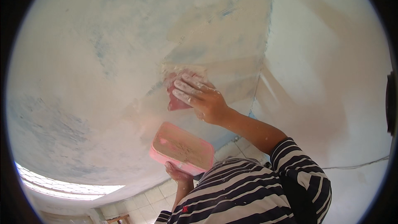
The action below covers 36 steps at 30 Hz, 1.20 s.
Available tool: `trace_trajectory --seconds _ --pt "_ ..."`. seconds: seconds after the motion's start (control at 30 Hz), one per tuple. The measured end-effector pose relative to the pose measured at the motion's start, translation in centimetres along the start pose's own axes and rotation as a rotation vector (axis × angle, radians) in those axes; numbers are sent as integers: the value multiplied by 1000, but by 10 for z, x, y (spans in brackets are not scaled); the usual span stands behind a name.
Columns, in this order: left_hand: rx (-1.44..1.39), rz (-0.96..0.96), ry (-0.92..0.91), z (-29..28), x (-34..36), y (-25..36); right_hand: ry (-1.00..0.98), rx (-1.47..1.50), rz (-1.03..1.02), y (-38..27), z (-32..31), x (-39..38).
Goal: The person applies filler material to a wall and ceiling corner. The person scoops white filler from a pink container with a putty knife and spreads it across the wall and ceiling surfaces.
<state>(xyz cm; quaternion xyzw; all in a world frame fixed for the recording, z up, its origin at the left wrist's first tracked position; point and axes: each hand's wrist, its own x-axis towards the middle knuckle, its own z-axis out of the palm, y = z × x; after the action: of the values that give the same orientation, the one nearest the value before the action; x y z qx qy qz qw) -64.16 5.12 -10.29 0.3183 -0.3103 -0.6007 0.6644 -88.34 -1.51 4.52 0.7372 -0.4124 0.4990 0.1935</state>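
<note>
Chalky right hand (pixel 203 99) — flat reddish scraper (pixel 177 100)

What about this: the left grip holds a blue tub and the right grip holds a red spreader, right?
The tub is pink, not blue, as the head view shows. The left grip does hold it, and the right grip holds a red spreader.
</note>
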Motion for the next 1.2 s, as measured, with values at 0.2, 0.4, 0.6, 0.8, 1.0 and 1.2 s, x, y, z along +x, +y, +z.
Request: trace_trajectory --seconds 0.2,0.4,0.6,0.8,1.0,1.2 --pt "-32 -40 52 10 -4 7 571 375 348 46 -80 17" --pt "-39 -44 -34 -3 1 1 316 -192 86 25 -4 19" --pt "-84 -69 11 4 -3 8 463 428 439 57 -40 -13" --pt "-64 -113 -25 -1 -1 -1 368 -123 365 74 -2 -2" --pt "-17 -57 -62 8 4 9 486 1119 491 74 -38 -13" --pt "-3 -107 -50 8 11 4 434 -183 468 96 -9 29"
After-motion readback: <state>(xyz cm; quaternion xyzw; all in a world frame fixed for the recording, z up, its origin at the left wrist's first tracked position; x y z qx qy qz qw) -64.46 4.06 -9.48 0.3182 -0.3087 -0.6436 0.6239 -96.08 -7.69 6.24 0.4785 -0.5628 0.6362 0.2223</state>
